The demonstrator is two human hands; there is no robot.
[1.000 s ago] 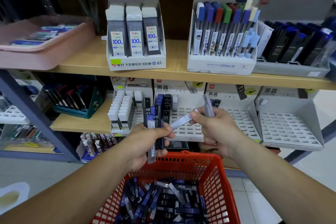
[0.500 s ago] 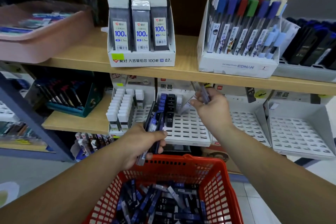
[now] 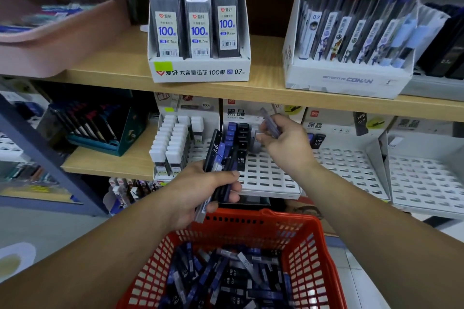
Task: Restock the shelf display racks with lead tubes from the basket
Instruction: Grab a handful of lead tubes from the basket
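Pinch on tube [image 3: 269, 121], seemingly, right hand [image 3: 286, 144]

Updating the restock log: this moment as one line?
left hand: grips lead tube bundle | right hand: holds lead tube at white slotted rack | red basket: loose tubes inside

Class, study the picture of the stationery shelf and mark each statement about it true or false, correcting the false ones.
1. The left hand grips a bundle of lead tubes. True.
2. The red basket is empty. False: many loose tubes lie in it.
3. The right hand holds a tube up by the white rack. True.
4. Every slot of the white rack is filled. False: only some slots at its back left hold tubes; most are bare.
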